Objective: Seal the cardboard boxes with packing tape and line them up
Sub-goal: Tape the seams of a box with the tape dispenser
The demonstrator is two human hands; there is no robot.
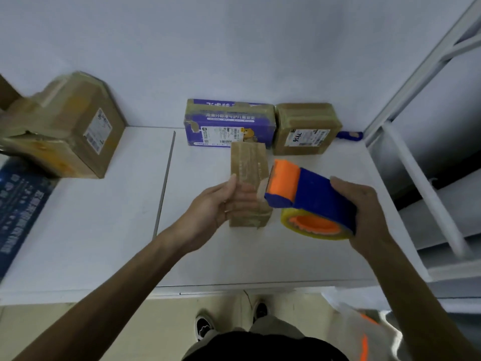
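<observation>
A narrow brown cardboard box (248, 165) lies lengthwise on the white table (104, 230), its top covered in tape. My left hand (221, 204) holds its near end, fingers laid over the top and blurred. My right hand (364, 217) grips a blue and orange tape dispenser (309, 194) with a clear tape roll (312, 227); its orange front end touches the box's right edge. A purple box (229, 123) and a square brown box (307, 128) stand side by side at the back wall. A large brown box (67, 131) sits at the far left.
A blue-handled tool (350, 136) lies right of the square brown box. A white metal frame (426, 162) borders the table on the right. A blue printed sheet (18, 212) lies at the left edge. My shoes (205, 327) show below the table's front edge.
</observation>
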